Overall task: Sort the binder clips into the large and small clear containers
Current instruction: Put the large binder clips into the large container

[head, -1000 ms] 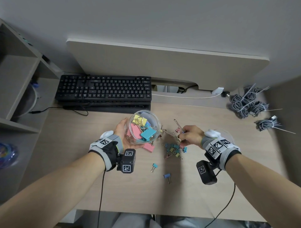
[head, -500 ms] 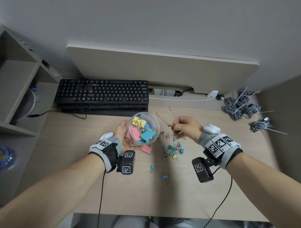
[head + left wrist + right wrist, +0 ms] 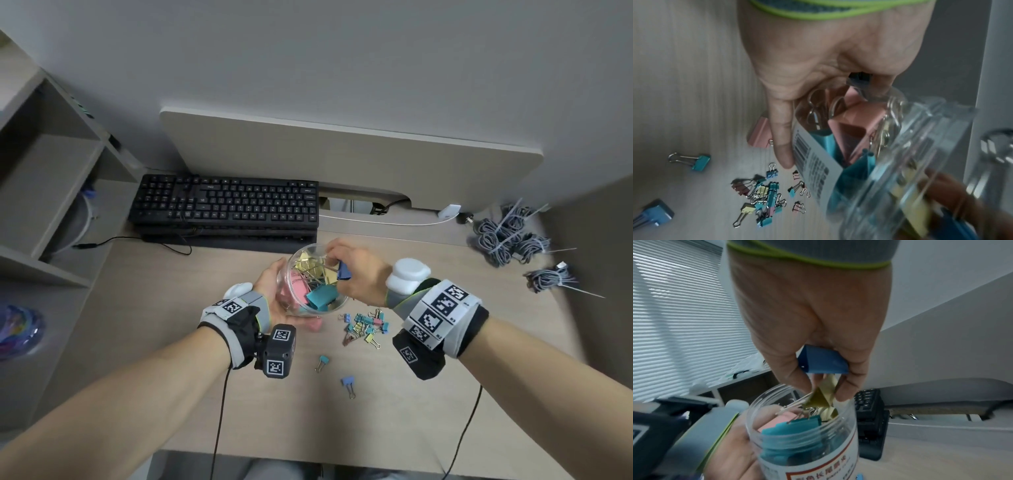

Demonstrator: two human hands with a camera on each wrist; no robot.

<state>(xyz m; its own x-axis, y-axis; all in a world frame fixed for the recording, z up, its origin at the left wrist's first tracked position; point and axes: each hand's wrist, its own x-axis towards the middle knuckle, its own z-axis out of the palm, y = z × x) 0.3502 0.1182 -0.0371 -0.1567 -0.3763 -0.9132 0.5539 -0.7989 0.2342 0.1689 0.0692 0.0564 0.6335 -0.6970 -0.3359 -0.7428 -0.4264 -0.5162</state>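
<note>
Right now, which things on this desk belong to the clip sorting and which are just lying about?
Job:
- jar of large clips, held by left hand
- blue clip pinched by right hand at the jar mouth
- small clips piled on the desk
- pink clip under the jar

Lying about:
- keyboard
- cable bundles
- white cable

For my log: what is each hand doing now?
Left hand: holds clear plastic jar.
Right hand: holds large blue binder clip.
</note>
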